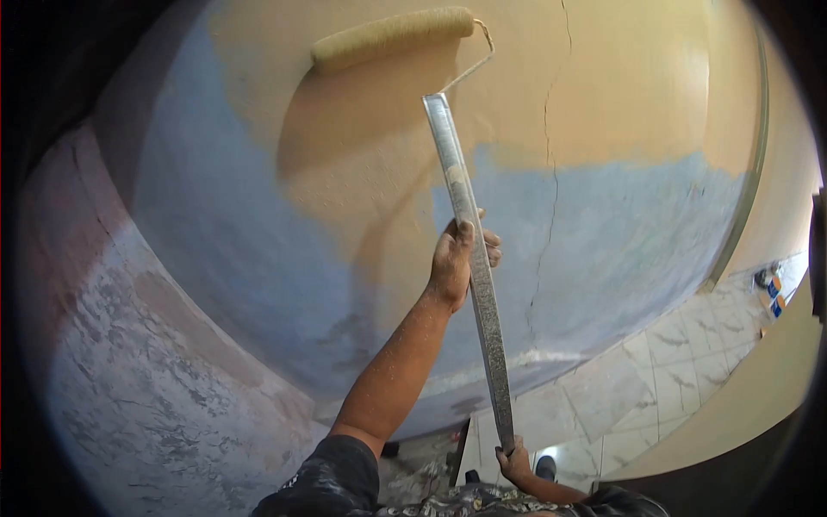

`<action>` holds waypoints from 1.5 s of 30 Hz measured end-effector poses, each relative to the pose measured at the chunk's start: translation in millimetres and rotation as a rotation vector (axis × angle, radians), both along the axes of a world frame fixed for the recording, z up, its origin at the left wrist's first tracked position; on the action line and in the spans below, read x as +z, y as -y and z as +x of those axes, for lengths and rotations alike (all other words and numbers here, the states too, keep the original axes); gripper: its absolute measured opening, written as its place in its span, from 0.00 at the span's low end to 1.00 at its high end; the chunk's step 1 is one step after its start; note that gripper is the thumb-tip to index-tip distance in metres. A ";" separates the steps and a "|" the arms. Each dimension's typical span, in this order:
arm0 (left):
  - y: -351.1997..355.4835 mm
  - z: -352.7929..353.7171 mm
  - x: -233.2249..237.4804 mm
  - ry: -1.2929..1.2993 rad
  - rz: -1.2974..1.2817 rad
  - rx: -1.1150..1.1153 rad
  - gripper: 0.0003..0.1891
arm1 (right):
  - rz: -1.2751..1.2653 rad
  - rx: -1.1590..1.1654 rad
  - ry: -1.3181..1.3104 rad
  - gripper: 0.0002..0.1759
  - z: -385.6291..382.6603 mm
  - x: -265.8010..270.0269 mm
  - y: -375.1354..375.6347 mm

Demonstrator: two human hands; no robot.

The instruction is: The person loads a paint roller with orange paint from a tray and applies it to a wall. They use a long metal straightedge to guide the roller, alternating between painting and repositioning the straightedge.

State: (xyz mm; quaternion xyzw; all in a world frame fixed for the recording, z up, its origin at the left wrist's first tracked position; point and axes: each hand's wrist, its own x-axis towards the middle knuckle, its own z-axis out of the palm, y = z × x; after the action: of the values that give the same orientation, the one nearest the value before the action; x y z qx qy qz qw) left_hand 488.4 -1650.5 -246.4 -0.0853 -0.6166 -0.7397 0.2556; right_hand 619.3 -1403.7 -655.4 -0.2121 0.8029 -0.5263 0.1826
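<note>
A long metal pole [484, 302] runs up from the lower middle of the view. My left hand [463, 258] is wrapped round its middle, thumb and fingertips showing on either side. Lower down, my right hand [515, 461] grips the pole's bottom end. A bent wire frame [469, 73] joins the pole's top to a paint roller [392, 36] with a yellowish-cream cover. The roller is at the upper part of the wall, within the cream-painted area [353, 129]; whether it touches the wall is hard to tell.
Bluish-grey wall [620, 224] shows below the cream paint, and a thin crack [551, 172] runs down it. A mottled wall [155, 370] stands at the left. Marble-patterned floor tiles [672, 379] lie lower right, with small orange-and-blue containers [776, 295] beyond.
</note>
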 end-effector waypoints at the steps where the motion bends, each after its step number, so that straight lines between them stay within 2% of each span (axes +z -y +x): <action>1: 0.5 -1.5 -13.9 0.058 0.037 0.010 0.37 | -0.062 -0.012 0.012 0.23 5.0 -15.8 -1.3; 5: -6.4 0.9 -84.1 0.113 0.097 0.056 0.34 | 0.163 0.115 0.129 0.28 -8.2 -53.3 -9.8; 7: -16.2 7.4 -119.3 0.145 0.178 0.114 0.31 | 0.370 0.236 0.174 0.33 -12.3 -68.2 -13.9; 10: -21.3 17.4 -185.1 0.181 0.246 0.100 0.29 | 0.438 0.223 0.146 0.36 -8.9 -84.8 -10.3; 12: -25.1 27.9 -222.2 0.213 0.262 0.105 0.30 | 0.460 0.266 0.237 0.36 -11.0 -75.7 -5.3; 15: -33.7 38.8 -268.0 0.271 0.295 0.111 0.30 | 0.424 0.240 0.285 0.37 -8.9 -86.4 -3.8; 19: -41.1 46.4 -321.2 0.318 0.336 0.110 0.32 | 0.573 0.265 0.319 0.40 -8.7 -104.8 -8.6; 22: -44.2 51.1 -325.3 0.333 0.329 0.123 0.33 | 0.605 0.335 0.362 0.41 -1.8 -113.7 -12.7; 25: -36.7 47.7 -304.4 0.330 0.283 0.133 0.33 | 0.579 0.366 0.337 0.41 -4.1 -103.8 0.4; 34: -8.6 3.1 -168.9 0.216 0.115 0.141 0.30 | 0.385 0.315 0.051 0.34 -45.0 -2.5 53.1; 37: -9.3 0.7 -152.6 0.209 0.092 0.147 0.29 | 0.378 0.289 0.066 0.33 -47.9 15.5 54.7; 39: -11.1 2.4 -160.8 0.219 0.092 0.147 0.29 | 0.420 0.313 0.065 0.34 -48.9 8.1 52.4; 43: -24.8 21.8 -219.4 0.269 0.119 0.164 0.30 | 0.431 0.337 0.131 0.36 -24.5 -34.0 30.1; 45: -34.1 30.7 -248.3 0.304 0.131 0.184 0.31 | 0.527 0.336 0.220 0.39 -12.8 -55.2 15.4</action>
State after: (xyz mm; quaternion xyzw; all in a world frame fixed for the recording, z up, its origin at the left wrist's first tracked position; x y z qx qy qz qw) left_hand 519.1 -1616.4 -494.7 0.1010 -0.6038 -0.7563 0.2308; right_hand 606.6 -1419.1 -710.6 -0.2290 0.8406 -0.2828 0.4011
